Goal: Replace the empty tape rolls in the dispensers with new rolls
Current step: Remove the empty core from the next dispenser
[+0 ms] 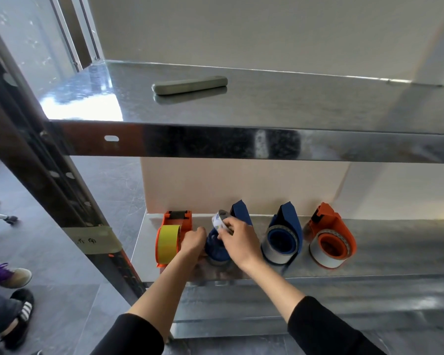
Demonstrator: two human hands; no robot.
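A person's right hand (237, 239) is pinching a pale tape roll (219, 221) just above the blue dispenser (217, 251) on the lower shelf (395, 247), while the left hand (194, 240) is curling round that dispenser's left edge. A yellow-tape dispenser (173, 242) is standing to its left, and a second blue dispenser (282, 242) and an orange dispenser (331, 247) to its right.
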